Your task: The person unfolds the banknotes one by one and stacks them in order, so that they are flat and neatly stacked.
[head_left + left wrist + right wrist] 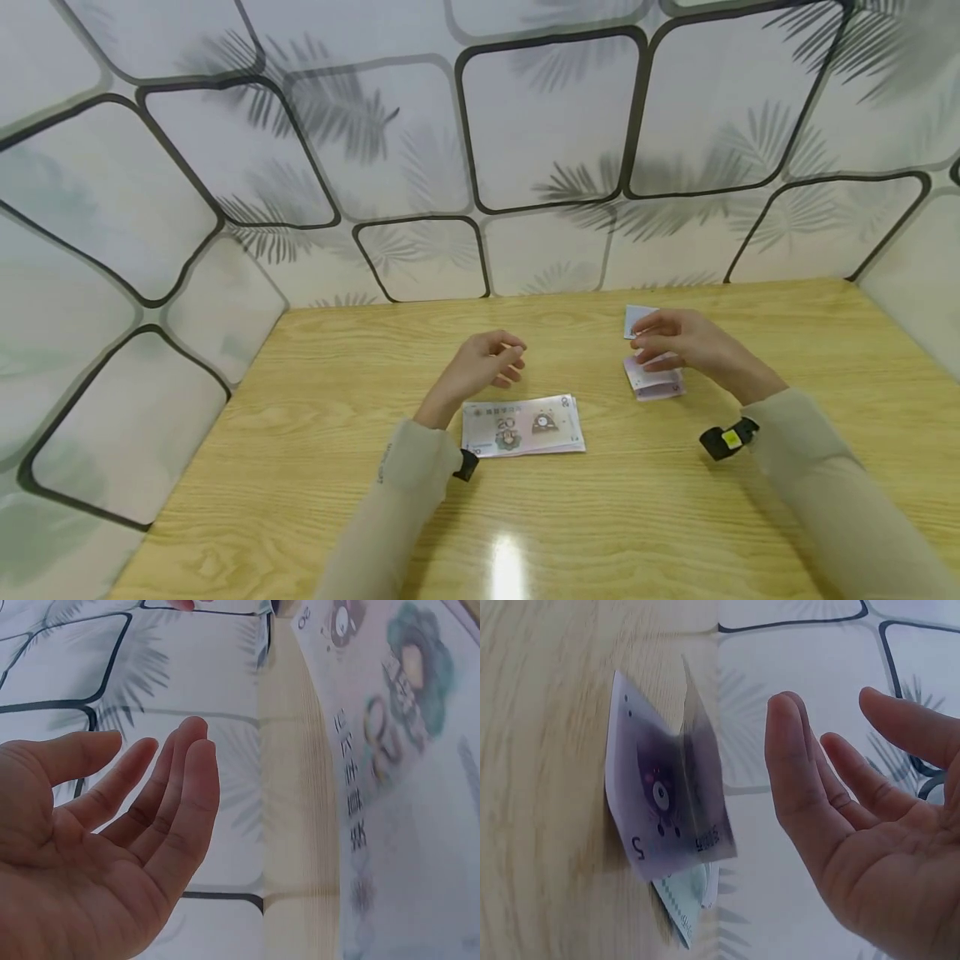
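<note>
"Several parts are obscured; which?"

"In the head view, the right hand (693, 348), to the right of the stack of banknotes (517, 427) and slightly beyond it, masks portions of a folded purple note (654, 385) and a pale bluish note (640, 314). The bluish note's value is illegible. The left-wrist view cuts off part of the stack, and its number of sheets cannot be made out."

"How does the stack look?"

"It lies flat on the wood-grain table (300, 500), edges slightly uneven. The uppermost sheet is pale grey-pink, marked 20, and bears a green flower-like motif and a dark motif with a round white centre."

"And the other notes?"

"The purple note, marked 5, is to the right of the stack and a little beyond it, its halves parted in a V. The bluish note lies farther beyond the stack, also to its right."

"The hands?"

"Both are empty. The left hand (483, 365), just beyond the stack's left part, has loosely bent fingers, thumb apart; the right is similarly relaxed."
</note>
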{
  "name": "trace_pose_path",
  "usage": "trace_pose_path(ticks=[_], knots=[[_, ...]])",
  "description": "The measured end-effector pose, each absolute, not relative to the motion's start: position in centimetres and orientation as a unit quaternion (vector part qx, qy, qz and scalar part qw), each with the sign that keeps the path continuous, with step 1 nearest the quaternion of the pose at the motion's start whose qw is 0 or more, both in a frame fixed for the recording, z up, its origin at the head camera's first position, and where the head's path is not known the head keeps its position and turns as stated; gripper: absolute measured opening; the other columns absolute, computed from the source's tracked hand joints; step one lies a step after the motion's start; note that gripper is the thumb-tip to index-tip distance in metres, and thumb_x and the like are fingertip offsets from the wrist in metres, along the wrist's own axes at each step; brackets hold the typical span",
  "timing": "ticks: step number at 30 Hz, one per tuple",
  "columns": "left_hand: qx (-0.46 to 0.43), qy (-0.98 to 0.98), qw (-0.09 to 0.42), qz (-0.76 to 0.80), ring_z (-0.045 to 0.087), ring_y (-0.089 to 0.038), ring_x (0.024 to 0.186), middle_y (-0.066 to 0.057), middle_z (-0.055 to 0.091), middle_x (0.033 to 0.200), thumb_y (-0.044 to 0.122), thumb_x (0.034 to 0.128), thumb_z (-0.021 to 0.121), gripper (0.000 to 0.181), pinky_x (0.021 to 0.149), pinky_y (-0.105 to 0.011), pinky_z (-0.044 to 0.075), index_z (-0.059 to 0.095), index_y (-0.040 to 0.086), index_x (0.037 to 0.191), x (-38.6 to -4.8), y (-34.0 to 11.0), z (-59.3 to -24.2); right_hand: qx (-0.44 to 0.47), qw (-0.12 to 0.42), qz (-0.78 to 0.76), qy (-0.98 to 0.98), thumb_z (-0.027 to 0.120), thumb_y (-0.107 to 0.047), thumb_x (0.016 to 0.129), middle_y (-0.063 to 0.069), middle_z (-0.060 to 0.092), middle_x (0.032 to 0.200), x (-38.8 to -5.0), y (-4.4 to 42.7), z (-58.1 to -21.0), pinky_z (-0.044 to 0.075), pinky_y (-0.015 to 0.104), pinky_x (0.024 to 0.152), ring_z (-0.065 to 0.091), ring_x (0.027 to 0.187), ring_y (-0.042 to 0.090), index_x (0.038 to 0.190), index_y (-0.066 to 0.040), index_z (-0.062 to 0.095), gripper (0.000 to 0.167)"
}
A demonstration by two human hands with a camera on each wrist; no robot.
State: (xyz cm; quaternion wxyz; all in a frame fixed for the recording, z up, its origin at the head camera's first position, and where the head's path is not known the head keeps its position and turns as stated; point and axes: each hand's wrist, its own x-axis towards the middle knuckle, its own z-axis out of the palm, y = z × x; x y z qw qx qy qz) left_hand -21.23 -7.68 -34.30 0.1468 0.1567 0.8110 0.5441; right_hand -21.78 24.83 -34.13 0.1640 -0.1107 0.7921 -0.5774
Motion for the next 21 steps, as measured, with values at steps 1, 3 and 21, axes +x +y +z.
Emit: trace_pose_path(ticks=[1,3,21], knots=[[0.158,0.809,0.149,0.546,0.069,-0.043,0.097,-0.030,0.065,0.110,0.011,0.1075,0.051,0.030,0.080,-0.041,0.061,0.058,-0.010,0.129,-21.3,-7.4,-34.3,-0.106,0.163,-0.578,0.792,0.055,-0.005,0.104,0.021,0.065,0.118,-21.9,24.9,-34.1,0.060,0.033,0.084,0.068,0.093,0.015,0.136,0.019,0.041,0.042],[0.161,0.807,0.152,0.548,0.069,-0.042,0.097,-0.030,0.065,0.111,0.012,0.1075,0.051,0.031,0.080,-0.041,0.061,0.058,-0.010,0.129,-21.6,-7.0,-34.3,-0.101,0.163,-0.580,0.791,0.056,-0.006,0.105,0.018,0.066,0.114,-22.0,25.2,-34.1,0.060,0.033,0.083,0.068,0.092,0.015,0.136,0.019,0.042,0.042],[0.156,0.761,0.175,0.605,0.067,-0.038,0.104,-0.031,0.062,0.120,0.010,0.1081,0.049,0.034,0.088,-0.042,0.059,0.055,-0.010,0.134,-22.9,-3.6,-34.8,-0.086,0.139,-0.582,0.797,0.054,-0.013,0.107,0.009,0.060,0.120,-22.5,27.6,-34.7,0.058,0.031,0.088,0.065,0.097,0.010,0.142,0.017,0.036,0.050]])
